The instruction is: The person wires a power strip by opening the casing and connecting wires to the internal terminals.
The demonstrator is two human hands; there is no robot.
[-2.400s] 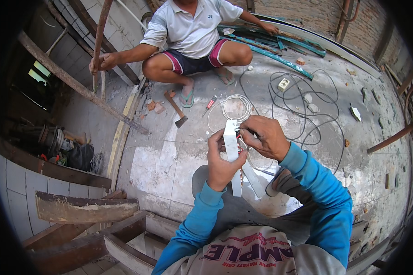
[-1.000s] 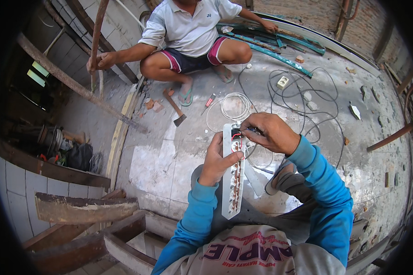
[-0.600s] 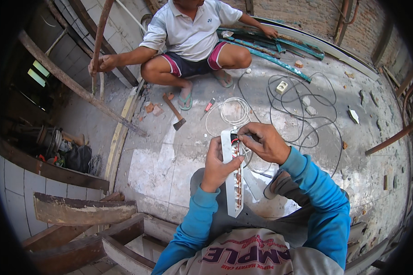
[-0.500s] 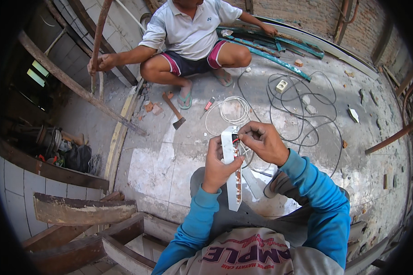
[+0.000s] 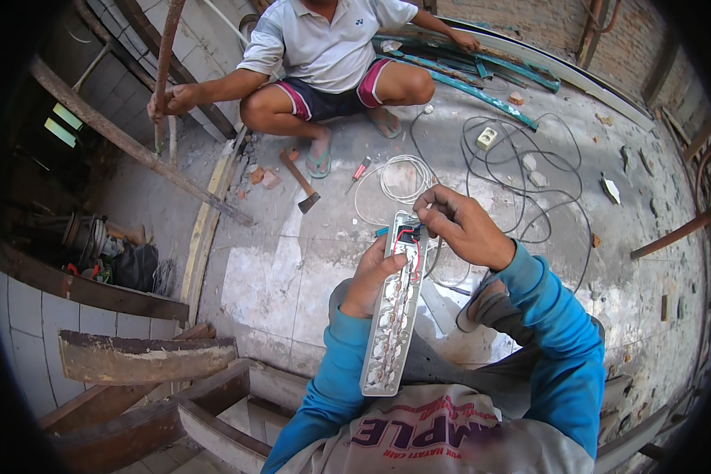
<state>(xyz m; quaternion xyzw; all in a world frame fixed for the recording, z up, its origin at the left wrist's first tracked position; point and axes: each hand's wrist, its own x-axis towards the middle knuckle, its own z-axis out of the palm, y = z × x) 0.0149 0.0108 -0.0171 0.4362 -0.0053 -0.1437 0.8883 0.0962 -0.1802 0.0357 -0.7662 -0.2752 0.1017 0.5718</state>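
Observation:
My left hand (image 5: 369, 278) is closed around the side of a long white power strip (image 5: 387, 328), its thumb lying across the casing. The open back faces up, showing copper-coloured strips along the inside. Red wires (image 5: 415, 257) and a black switch block (image 5: 407, 235) sit at the far end. There my right hand (image 5: 470, 231) is closed, thumb and forefinger pinched at the strip's corner; what lies between the fingertips is too small to make out. Beneath that hand hangs a dark cable (image 5: 435, 257). A small blue piece (image 5: 381, 231) shows beside my left fingers.
A person (image 5: 332, 59) squats opposite, one hand on a rusty pole (image 5: 166, 63). A hatchet (image 5: 308, 201), a red screwdriver (image 5: 360, 170), a coil of white cable (image 5: 407, 180) and a black extension cable with a socket (image 5: 487, 139) lie on the floor. Wooden frames (image 5: 146, 359) stand at the left.
The power strip has turned from nearly edge-on so that its open inside faces me, and its near end has swung left. My right hand stays at its far end, shifted slightly.

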